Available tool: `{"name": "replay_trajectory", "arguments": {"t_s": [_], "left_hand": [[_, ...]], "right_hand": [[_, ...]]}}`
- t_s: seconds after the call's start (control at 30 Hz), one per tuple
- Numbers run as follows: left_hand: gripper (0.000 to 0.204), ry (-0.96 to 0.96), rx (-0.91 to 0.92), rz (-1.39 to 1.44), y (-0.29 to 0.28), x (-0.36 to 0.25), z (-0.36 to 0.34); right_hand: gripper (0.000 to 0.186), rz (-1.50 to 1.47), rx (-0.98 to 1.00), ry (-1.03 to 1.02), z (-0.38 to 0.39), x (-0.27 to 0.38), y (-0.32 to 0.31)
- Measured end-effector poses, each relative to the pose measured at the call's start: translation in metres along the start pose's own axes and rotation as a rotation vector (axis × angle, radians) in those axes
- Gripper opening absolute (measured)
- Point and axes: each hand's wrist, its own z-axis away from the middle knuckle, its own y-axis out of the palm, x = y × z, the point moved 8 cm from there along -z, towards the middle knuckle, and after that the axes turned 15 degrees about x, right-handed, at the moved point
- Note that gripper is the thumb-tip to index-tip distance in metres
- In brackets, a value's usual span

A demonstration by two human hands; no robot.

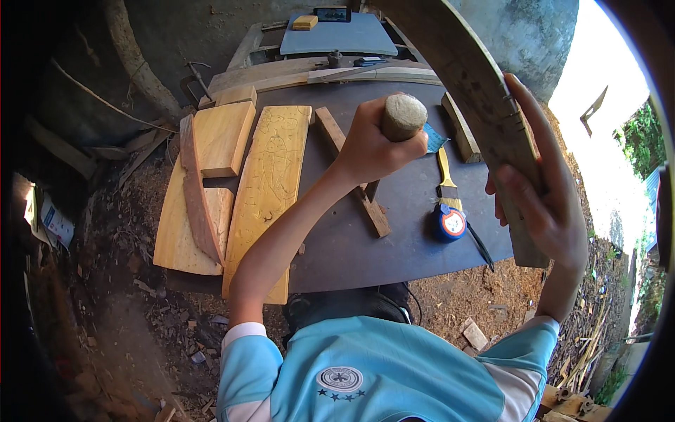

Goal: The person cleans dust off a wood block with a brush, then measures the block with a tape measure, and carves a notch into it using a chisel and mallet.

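My left hand is closed in a fist around a thick wooden handle. Its pale round end points up at me, and whatever lies at its other end is hidden under the fist. On the right, my right hand grips a long weathered wooden board, which rises steeply past the top of the picture. Below my left hand, a narrow wooden bar lies slantwise on the dark table. Between the hands are a paintbrush with a yellow handle and a blue round tape measure.
To the left lie a yellow plank with pencil drawings, light wooden blocks and a curved reddish strip. A wooden block sits near the board. Farther back are long boards, a clamp and a blue-grey panel.
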Motion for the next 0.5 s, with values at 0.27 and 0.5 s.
{"name": "replay_trajectory", "arguments": {"t_s": [0.27, 0.5], "left_hand": [[0.014, -0.146, -0.021, 0.069, 0.008, 0.001, 0.004], [0.01, -0.075, -0.038, -0.02, 0.012, -0.002, -0.006]], "right_hand": [[0.065, -0.034, 0.221, 0.194, 0.001, -0.012, 0.007], [0.055, -0.088, -0.17, 0.127, 0.01, 0.014, -0.047]]}}
